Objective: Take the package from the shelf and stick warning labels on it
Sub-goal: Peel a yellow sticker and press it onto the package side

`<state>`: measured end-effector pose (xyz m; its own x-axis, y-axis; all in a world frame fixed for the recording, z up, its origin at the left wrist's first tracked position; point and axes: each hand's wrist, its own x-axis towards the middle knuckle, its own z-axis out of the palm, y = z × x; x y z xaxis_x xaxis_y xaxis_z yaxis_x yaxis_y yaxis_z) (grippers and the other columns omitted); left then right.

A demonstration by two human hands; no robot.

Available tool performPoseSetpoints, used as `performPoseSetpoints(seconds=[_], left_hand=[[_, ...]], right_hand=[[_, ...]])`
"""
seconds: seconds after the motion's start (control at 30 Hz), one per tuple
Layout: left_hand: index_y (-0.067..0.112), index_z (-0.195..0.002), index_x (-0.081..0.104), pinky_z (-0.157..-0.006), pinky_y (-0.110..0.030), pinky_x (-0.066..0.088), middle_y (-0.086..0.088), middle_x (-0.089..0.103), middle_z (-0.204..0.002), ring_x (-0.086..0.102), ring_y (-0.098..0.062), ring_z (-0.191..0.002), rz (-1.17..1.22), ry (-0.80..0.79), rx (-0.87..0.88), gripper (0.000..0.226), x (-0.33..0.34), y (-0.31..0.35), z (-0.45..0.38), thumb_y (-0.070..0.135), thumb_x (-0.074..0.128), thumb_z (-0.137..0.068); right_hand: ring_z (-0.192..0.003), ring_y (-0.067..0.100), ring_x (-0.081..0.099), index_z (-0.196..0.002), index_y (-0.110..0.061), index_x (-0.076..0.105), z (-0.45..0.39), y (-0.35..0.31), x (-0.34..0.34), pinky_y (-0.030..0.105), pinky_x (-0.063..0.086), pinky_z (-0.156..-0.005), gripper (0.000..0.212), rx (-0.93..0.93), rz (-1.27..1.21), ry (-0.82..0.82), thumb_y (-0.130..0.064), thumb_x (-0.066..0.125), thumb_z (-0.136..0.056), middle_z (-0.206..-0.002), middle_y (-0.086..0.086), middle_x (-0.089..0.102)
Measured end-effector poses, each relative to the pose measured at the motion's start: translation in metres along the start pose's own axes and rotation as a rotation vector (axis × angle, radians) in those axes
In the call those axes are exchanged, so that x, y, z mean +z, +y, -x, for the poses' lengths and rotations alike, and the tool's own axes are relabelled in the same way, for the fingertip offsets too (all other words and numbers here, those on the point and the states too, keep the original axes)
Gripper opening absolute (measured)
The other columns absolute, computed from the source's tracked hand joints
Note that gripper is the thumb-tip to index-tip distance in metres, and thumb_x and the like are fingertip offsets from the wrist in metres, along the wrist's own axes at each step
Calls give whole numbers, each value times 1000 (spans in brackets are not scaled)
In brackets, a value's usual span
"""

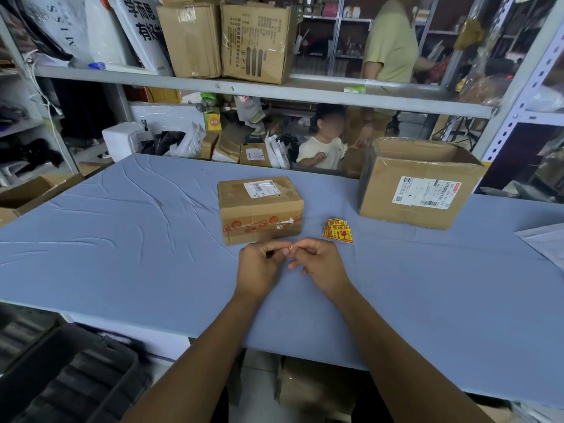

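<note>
A small taped cardboard package [259,209] with a white shipping label on top lies on the blue table [122,239]. Just in front of it, my left hand [261,270] and my right hand [320,265] meet, fingertips pinched together on a small yellow-and-red warning label [290,247], of which only a sliver shows. A little stack of yellow-and-red warning labels [338,230] lies on the table to the right of the package.
A larger open cardboard box [418,187] stands at the table's back right. A metal shelf [244,87] above holds cardboard boxes [256,41] and bags. A child [325,141] and an adult [390,41] are behind the table. A dark bin [70,377] sits lower left.
</note>
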<state>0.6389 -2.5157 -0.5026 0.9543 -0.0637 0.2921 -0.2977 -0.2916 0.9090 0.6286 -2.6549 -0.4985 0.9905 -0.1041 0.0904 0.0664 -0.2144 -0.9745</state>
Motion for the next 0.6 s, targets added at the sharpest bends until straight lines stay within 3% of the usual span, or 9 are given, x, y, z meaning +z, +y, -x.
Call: performPoseSetpoints(seconds=[0.33,0.53,0.6], left_hand=[[16,-95,81,-84,-29,55,0,79,-90,73,-17,-88,6,-15,-32,20,-1,0,0,5,65,-88],[15,-94,81,-76,-15,51,-3,79,-89,72,-15,-85,34,-26,-57,15,-1,2,1,8,70,-85],[15,-90,81,-75,-17,52,-2,79,-86,71,-15,-82,30,-10,-67,14,-1,3,1,8,69,-85]], right_hand=[[-54,5,69,-76,-16,68,1,-2,0,15,42,-46,24,-7,18,0,-4,56,-92,-71,-1,72],[-56,5,68,-75,-19,69,1,-1,0,16,44,-48,24,-17,46,18,-6,57,-91,-69,2,72],[-55,4,68,-76,-17,69,1,-1,0,16,43,-48,22,-17,51,13,-6,57,-91,-70,1,71]])
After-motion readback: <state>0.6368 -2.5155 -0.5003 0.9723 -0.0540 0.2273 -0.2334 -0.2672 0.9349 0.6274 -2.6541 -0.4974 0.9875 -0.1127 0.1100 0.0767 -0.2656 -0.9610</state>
